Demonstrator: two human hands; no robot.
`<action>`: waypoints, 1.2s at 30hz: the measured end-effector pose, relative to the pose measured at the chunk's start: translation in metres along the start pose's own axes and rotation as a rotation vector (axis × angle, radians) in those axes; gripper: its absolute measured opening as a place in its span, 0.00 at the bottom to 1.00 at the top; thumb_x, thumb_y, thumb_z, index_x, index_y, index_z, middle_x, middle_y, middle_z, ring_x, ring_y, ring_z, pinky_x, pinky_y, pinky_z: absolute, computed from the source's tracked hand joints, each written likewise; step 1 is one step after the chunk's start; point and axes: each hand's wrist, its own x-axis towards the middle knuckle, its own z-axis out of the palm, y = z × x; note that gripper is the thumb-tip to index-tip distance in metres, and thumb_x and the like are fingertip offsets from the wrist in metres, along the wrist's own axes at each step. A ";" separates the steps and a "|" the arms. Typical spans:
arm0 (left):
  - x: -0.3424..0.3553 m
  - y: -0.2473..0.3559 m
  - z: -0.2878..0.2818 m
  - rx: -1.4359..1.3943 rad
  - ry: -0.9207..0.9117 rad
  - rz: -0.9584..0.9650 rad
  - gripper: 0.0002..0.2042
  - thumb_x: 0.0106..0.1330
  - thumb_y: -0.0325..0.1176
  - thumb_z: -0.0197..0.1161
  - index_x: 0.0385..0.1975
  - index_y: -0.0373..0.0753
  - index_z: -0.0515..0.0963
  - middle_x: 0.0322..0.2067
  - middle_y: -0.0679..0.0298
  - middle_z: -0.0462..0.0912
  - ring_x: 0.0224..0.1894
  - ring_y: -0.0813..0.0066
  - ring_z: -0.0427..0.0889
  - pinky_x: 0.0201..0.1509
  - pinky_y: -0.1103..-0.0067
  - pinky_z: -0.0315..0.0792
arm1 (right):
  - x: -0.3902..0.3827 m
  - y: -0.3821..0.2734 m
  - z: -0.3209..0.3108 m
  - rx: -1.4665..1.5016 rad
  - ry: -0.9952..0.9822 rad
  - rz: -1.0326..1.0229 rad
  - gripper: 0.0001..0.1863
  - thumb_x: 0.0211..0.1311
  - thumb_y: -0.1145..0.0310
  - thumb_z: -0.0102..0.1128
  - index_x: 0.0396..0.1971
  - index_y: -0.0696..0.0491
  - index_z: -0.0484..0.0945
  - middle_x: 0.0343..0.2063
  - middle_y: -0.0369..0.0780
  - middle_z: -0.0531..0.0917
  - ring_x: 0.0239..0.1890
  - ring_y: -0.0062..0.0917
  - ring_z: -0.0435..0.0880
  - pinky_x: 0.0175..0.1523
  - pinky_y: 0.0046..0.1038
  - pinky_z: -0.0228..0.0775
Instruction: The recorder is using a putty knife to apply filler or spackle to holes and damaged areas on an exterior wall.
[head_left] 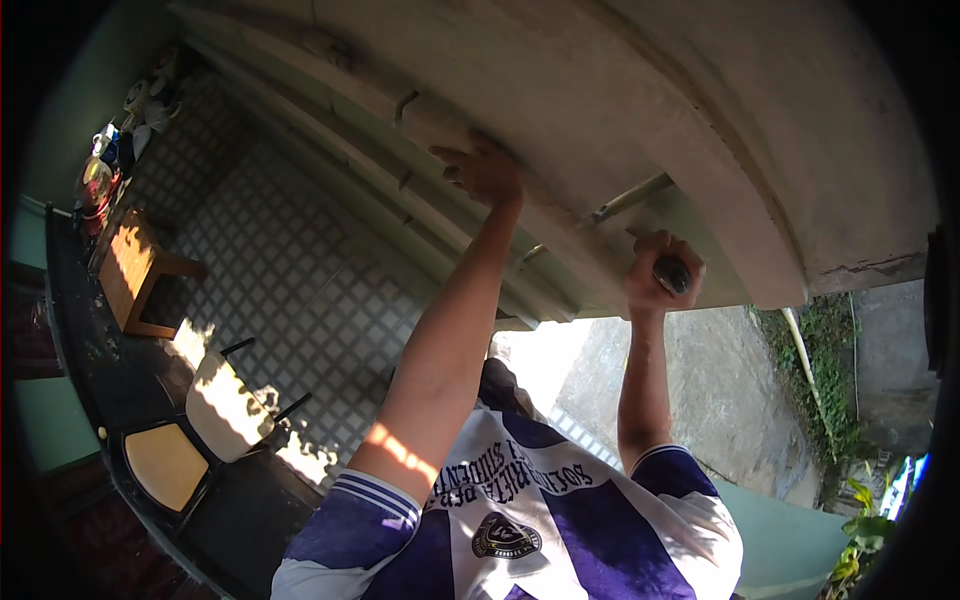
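My left hand rests against the edge of a pale painted beam, its fingers apart and holding nothing. My right hand is closed around a tool with a dark, rounded handle; the handle's butt faces me. A small tip shows past the fist near the beam, but most of the tool's working end is hidden, so its kind cannot be told. Close to the right fist, a short metal bar crosses the gap between the beam and the wide pale slab. A bent hook sticks out left of my left hand.
Below on the left is a tiled floor with a wooden stool, a pale chair and a tan-seated chair. Assorted items crowd the far left corner. Sunlit concrete ground and plants lie at the right.
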 end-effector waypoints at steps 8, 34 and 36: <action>0.000 0.000 -0.001 -0.005 -0.016 -0.028 0.36 0.66 0.54 0.40 0.65 0.36 0.40 0.47 0.38 0.64 0.49 0.43 0.69 0.45 0.55 0.72 | 0.007 -0.001 0.005 -0.040 -0.141 0.039 0.10 0.49 0.85 0.57 0.23 0.55 0.68 0.15 0.35 0.73 0.14 0.16 0.70 0.23 0.18 0.66; 0.000 -0.002 -0.001 -0.006 0.011 -0.015 0.36 0.66 0.54 0.40 0.66 0.36 0.39 0.46 0.38 0.64 0.50 0.42 0.69 0.46 0.56 0.71 | 0.006 -0.004 0.005 0.021 0.035 -0.022 0.12 0.44 0.85 0.60 0.22 0.54 0.67 0.12 0.37 0.76 0.12 0.20 0.75 0.19 0.19 0.67; 0.001 -0.001 -0.001 -0.011 -0.003 -0.025 0.36 0.66 0.54 0.40 0.66 0.36 0.39 0.47 0.38 0.64 0.50 0.42 0.69 0.46 0.56 0.72 | 0.011 -0.005 0.005 -0.019 -0.039 -0.069 0.12 0.44 0.85 0.60 0.21 0.54 0.67 0.12 0.37 0.76 0.12 0.20 0.75 0.20 0.19 0.67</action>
